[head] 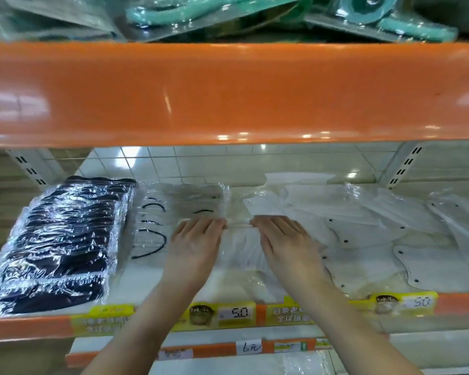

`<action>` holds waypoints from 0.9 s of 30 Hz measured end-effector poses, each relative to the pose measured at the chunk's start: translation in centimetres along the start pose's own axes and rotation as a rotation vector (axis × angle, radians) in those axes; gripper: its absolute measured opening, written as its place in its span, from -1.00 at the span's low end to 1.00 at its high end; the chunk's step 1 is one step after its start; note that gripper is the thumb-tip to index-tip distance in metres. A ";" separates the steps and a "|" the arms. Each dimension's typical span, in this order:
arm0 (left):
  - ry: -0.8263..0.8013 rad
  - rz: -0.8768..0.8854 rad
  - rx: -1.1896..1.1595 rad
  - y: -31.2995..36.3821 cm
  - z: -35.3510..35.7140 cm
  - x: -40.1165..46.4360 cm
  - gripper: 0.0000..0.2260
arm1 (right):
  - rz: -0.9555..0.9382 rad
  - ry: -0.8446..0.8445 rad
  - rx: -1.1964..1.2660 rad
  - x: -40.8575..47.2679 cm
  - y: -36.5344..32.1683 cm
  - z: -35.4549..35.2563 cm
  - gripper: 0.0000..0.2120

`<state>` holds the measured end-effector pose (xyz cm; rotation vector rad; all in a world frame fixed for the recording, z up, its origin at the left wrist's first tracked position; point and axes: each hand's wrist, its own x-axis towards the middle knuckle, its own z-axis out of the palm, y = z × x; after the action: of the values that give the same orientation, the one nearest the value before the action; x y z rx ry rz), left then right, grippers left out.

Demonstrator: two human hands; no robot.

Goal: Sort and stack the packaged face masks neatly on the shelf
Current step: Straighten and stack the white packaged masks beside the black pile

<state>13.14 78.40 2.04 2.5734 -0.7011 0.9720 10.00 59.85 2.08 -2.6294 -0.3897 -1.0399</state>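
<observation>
Both my hands lie on a clear packet of white masks (241, 250) in the middle of the white shelf (152, 288). My left hand (196, 240) rests flat on its left side, fingers pointing away from me. My right hand (284, 238) lies flat on its right side. The fingertips of both hands reach the packet's far edge. To the left sits a tidy stack of black mask packets (57, 244). Between it and my hands lies a pile of white masks with black ear loops (157, 220). Loose packets of white masks (376, 228) lie scattered to the right.
An orange shelf edge (228, 93) hangs close overhead, with teal packaged goods (390, 20) on that upper shelf. Yellow price tags (233, 313) line the orange front lip. Slotted uprights (406, 169) stand at both back corners. A lower shelf shows below.
</observation>
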 end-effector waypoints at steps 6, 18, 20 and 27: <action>0.041 0.010 0.012 -5.9 -1.8 -2.1 -0.85 | -0.037 -0.087 0.106 1.2 -4.4 3.6 -0.71; -0.304 -0.090 0.051 -9.1 -0.6 -8.0 -0.66 | 0.117 -0.494 -0.021 -2.2 -9.4 8.0 -0.48; -0.385 -0.119 0.060 -9.0 -0.6 -8.2 -0.63 | 0.142 -0.525 -0.066 -2.3 -10.0 8.3 -0.48; -0.619 -0.231 0.126 -8.3 -1.1 -7.6 -0.57 | 0.200 -0.521 -0.116 -1.8 -11.5 9.1 -0.46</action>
<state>12.12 88.39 -3.22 3.0001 -0.4674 0.1378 10.34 73.48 -3.60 -2.9482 -0.1669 -0.3138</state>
